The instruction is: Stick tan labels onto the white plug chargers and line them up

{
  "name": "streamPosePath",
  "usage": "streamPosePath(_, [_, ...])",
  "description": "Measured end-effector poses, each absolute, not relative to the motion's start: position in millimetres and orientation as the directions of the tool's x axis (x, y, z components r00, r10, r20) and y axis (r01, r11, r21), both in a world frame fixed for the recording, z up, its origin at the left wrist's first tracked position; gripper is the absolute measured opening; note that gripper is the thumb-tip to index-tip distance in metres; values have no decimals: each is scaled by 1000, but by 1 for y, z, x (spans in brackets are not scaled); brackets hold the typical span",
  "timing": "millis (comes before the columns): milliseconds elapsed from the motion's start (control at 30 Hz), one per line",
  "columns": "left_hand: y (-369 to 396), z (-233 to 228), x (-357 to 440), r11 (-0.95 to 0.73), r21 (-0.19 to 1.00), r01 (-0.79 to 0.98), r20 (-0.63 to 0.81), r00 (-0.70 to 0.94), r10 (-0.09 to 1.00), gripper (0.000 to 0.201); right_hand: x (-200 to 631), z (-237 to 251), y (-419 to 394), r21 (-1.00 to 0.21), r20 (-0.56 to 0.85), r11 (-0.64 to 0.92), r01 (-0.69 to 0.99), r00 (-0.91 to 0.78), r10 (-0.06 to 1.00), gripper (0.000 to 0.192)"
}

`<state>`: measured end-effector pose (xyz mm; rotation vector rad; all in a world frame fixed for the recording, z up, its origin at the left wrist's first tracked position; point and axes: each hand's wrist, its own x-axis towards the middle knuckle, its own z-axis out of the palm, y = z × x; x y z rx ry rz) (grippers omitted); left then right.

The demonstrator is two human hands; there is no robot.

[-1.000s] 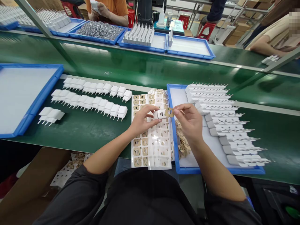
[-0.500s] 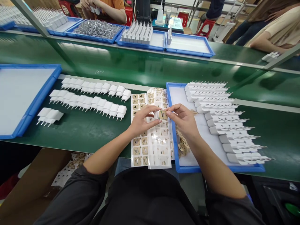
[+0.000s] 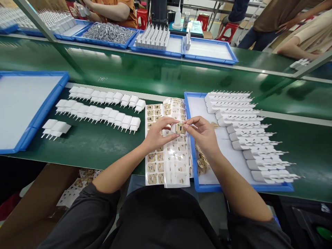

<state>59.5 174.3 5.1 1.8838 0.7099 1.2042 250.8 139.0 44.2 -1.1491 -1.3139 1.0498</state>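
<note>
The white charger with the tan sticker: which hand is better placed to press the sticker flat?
Probably the right hand: its fingertips touch the tan sticker, while the left hand grips the white charger.

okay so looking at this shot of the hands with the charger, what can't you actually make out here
Head view only:
- Charger: its body is hidden by the left hand and right hand; only the tan-stickered face shows.
- Sticker sheets: print too small to read.
- Blue tray at left: cut off by the picture edge.
- Loose tan pieces: partly behind the right wrist.

Dark grey sleeves pushed up, forearms bare.
</note>
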Motion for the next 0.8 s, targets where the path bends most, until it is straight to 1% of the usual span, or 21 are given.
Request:
streamPosePath(233, [174,4,60,-577,814,60,513,390,764,39,249,36,139,-978,193,189,92,38,980,20])
streamPosePath(300, [174,5,61,-595,800,74,526,390,756,38,248,37,137,-966,220,211,149,46,974,17])
streamPosePath(400, [173,4,61,-657,745,119,580,371,725,33,247,41,136,-916,288,248,315,84,954,14])
streamPosePath(467, [172,4,61,-695,704,146,622,347,702,31,248,41,136,-908,285,228,351,120,951,16])
streamPosePath(533, [171,3,61,-712,682,166,647,318,693,32,249,39,138,-952,206,173,252,109,972,17])
streamPosePath(633, [170,1,63,-759,617,205,709,274,650,32,248,36,140,-997,67,69,38,-31,997,20])
streamPosePath(700, [170,-1,65,-796,555,242,755,254,604,32,244,34,139,-999,35,32,-39,-81,996,20])
streamPosePath(800, [169,-6,68,-820,501,276,787,248,565,32,237,33,137,-993,26,20,-114,-49,998,16])
